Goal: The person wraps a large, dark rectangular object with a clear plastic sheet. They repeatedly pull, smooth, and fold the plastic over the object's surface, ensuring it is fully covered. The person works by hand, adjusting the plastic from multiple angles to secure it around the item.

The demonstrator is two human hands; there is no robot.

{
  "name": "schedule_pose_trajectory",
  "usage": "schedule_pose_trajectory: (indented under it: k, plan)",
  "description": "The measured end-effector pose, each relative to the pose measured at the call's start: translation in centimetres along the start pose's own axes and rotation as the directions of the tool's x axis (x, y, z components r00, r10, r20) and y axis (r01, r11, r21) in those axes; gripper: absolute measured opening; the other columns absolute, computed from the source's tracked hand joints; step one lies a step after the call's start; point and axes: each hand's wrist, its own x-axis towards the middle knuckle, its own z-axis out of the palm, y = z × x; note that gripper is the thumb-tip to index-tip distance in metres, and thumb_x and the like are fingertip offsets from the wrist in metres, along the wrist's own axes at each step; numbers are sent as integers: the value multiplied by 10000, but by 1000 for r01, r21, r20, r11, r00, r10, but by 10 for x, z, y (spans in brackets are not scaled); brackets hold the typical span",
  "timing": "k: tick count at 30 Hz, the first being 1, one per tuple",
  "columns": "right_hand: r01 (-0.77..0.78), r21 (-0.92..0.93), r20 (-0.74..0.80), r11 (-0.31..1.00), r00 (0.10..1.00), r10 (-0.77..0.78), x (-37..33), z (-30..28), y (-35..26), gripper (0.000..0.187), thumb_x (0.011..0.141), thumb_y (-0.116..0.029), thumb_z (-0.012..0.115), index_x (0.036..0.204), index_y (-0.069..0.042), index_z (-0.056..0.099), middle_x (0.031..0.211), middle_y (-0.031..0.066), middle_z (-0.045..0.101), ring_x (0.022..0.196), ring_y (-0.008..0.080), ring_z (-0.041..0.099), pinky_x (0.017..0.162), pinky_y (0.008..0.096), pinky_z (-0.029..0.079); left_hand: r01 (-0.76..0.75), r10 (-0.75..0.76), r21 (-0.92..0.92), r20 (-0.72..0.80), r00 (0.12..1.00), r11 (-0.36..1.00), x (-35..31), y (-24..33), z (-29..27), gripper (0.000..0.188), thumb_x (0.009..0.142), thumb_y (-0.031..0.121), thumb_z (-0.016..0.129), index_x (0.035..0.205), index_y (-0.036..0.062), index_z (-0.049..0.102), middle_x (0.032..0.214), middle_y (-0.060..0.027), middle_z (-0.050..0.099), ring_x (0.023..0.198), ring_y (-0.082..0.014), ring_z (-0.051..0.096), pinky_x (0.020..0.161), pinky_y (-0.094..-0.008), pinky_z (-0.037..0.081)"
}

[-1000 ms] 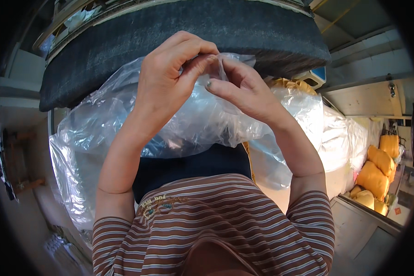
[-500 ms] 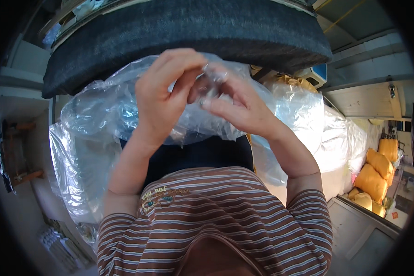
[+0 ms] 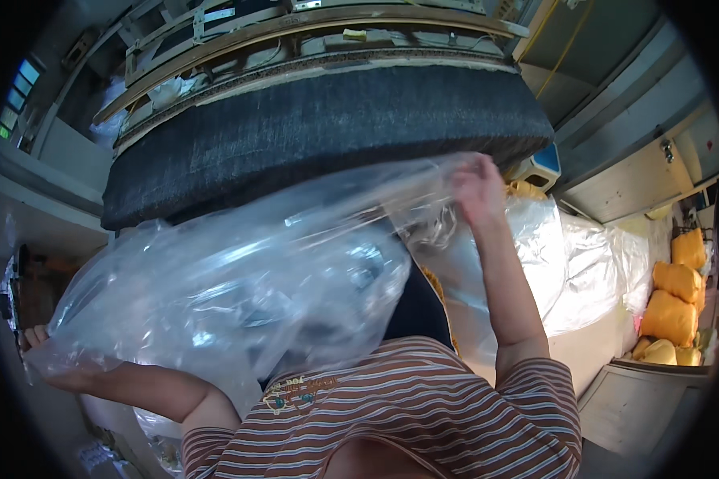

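Note:
A large, thin clear plastic bag (image 3: 240, 263) is stretched across my lap, from the far left to just right of the middle. Its left end is in my left hand (image 3: 36, 342), which is held far out to the side with the fingers curled round the film. My right hand (image 3: 479, 191), slightly blurred, grips the upper right edge with fingers closed. Loose folds hang between the hands and partly cover my dark trousers and left forearm.
Ahead runs a bench edge draped in dark cloth (image 3: 319, 120), with wooden rails (image 3: 311, 24) behind. Shiny plastic-wrapped goods (image 3: 591, 263) lie at the right, near stacked yellow bundles (image 3: 675, 295). A blue-and-white box-like object (image 3: 542, 166) stands by the bench's right end.
My hands were close together at the middle over the bunched plastic. The left has swung far out left and the right has moved right, spreading the bag wide between them.

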Motion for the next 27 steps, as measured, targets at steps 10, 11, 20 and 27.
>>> schedule_pose_trajectory:
  k: [10,11,20,27]
  plan:
    - [814,-410,710,-411,1,-704,-54,141,-202,473,940,-468,297,1174,-104,489,1172,97,455,1079,297,424,925,461,350,80,-288,465,394,873,881,-110,-231,173,214,944,187,463,973,-10,542,898,-88,554,847,-179,518,814,-293,411]
    - [701,-460,806,-546,71,-588,-29,140,-182,521,942,-500,250,1256,-132,444,1281,106,384,1172,328,353,977,489,283,106,-338,528,364,868,843,-124,-219,180,221,941,188,462,978,-17,536,890,-93,549,842,-188,517,814,-291,410]
    - [171,-514,588,-840,784,-200,187,-11,-212,522,920,-449,407,1317,-113,457,1411,149,376,1329,302,304,1061,413,295,-118,-357,720,471,807,684,-62,-314,58,309,959,252,459,1092,-17,530,1016,-114,565,950,-206,518,879,-315,398]
    - [-22,-648,347,-762,882,-320,200,18,-213,612,877,-551,434,1307,-115,467,1244,167,551,1153,344,516,955,389,408,-395,-485,902,428,762,176,50,-384,27,346,965,309,384,1097,26,533,1078,-226,587,968,-387,572,815,-469,426]
